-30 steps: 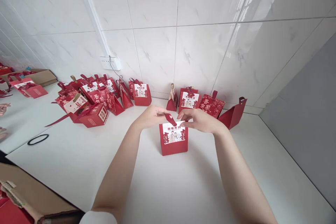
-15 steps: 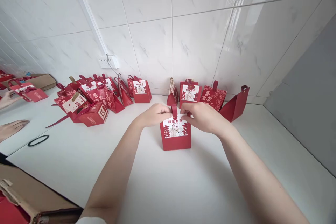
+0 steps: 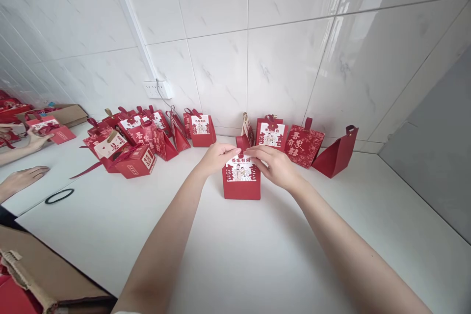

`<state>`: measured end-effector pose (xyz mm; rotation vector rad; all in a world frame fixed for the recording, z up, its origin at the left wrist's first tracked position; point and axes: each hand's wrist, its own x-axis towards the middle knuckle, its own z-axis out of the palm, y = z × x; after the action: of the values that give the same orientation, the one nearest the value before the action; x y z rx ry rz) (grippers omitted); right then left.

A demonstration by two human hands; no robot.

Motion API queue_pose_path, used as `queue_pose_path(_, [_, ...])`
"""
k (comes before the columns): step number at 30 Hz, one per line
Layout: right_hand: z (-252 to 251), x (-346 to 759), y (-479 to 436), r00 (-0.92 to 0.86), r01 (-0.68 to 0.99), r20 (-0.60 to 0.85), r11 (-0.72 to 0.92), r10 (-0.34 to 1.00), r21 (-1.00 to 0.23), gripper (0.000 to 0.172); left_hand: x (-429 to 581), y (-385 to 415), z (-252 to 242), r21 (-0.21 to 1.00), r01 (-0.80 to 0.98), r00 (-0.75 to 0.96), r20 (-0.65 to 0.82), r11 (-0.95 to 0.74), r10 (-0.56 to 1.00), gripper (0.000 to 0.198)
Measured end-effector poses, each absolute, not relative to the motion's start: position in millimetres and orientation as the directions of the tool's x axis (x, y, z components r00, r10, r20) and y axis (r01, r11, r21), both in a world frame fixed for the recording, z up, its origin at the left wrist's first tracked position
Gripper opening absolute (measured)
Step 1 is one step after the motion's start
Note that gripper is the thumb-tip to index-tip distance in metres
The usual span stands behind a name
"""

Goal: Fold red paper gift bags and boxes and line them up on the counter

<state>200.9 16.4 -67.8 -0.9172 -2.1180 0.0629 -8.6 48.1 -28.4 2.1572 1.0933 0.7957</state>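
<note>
front gift box [image 3: 242, 190]: upright, contents hidden | carton [image 3: 55, 274]: red pieces [image 3: 16, 297] inside

Red box [image 3: 242, 190] — white couple-print label [image 3: 241, 170] in front, ribbon loop [image 3: 241, 143] on top — stands upright on the surface [image 3: 235, 255].

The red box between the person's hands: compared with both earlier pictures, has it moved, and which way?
Yes, the red box has moved toward the wall: its bottom edge now shows closer to the power socket.
</note>
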Motion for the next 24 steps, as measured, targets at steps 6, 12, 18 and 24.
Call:
queue_pose_path(6, [-82, 202, 26, -0.350, 0.483, 0.698, 0.759, 0.624, -0.436, 0.032, -9, 54, -35, 0.697, 0.502, 0.463, 0.282, -0.511, 0.840, 0.042])
queue_pose_path(12, [-87, 204, 31, -0.312, 0.423, 0.722, 0.771, 0.618, -0.477, 0.032, -7, 58, -40, 0.658, 0.519, 0.448, 0.334, -0.545, 0.829, 0.044])
queue_pose_path(18, [-79, 204, 26, -0.336, 0.429, 0.693, 0.759, 0.638, -0.490, 0.029, -6, 58, -41, 0.676, 0.486, 0.459, 0.342, -0.554, 0.820, 0.044])
queue_pose_path(24, [-69, 201, 22, -0.249, 0.214, 0.582, 0.630, 0.774, -0.747, 0.021, -1, 52, -43, 0.816, 0.333, 0.564, 0.228, -0.471, 0.794, 0.034])
